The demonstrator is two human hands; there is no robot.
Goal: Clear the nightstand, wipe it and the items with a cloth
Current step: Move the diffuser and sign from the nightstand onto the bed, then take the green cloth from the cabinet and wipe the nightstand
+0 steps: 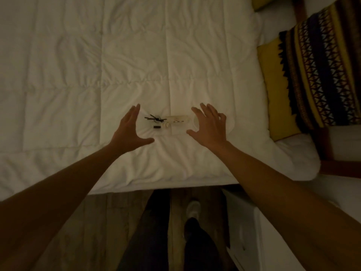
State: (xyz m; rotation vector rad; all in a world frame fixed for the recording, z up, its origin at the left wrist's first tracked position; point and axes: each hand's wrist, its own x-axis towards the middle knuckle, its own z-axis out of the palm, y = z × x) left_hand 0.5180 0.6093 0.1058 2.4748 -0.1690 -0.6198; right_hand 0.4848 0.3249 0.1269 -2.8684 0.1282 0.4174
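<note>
A few small items lie together on the white duvet: a white remote control, a black hair tie or clip, a small black piece and a small white round piece. My left hand hovers just left of them with fingers straight and thumb spread, holding nothing. My right hand hovers at the remote's right end, fingers spread and relaxed, also holding nothing. The white nightstand shows at the lower right, only its front and edge visible.
A yellow cushion and a dark patterned blanket lie at the bed's right. A wooden bed frame runs behind them. My legs and a light shoe stand on the wood floor between bed and nightstand.
</note>
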